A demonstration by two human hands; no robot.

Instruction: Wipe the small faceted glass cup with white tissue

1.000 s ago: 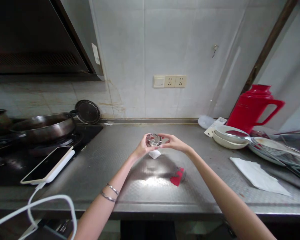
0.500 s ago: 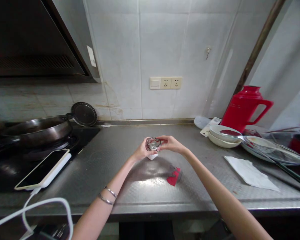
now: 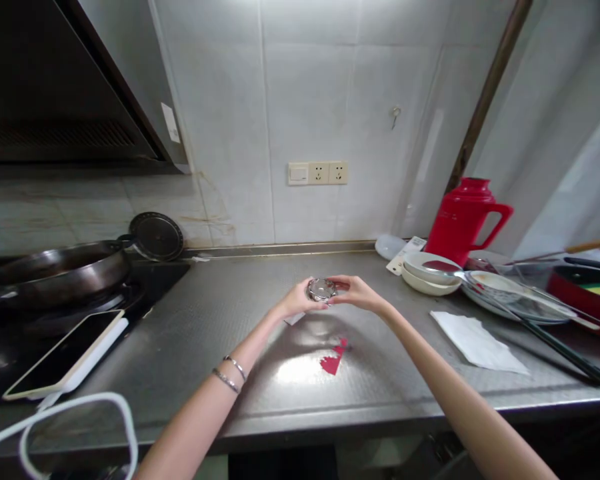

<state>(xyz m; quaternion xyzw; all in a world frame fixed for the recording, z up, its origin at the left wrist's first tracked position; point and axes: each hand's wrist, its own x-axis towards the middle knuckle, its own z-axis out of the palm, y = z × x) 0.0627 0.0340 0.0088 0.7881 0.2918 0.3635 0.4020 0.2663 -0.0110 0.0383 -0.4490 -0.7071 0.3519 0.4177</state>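
Silver glints off a small, shiny, round object [image 3: 322,289] gripped between my left hand [image 3: 297,300] and right hand [image 3: 355,293], above a grey metal counter [image 3: 230,320]; whether it is glass or metal, I cannot tell. My fingers clasp its sides only, so a slick rim or uneven pressure could let it slip, strike the hard surface and roll or chip. A low sweep of my wrist could shift the flat, jagged-edged red scrap [image 3: 334,360] or the flat white scrap [image 3: 295,320] lying below. Glare pools on the textured metal near the front edge. Pale grey wall tiles [image 3: 220,100] rise behind, with a round steel pan [image 3: 75,273] at left and a red, handled flask [image 3: 455,223] at right.
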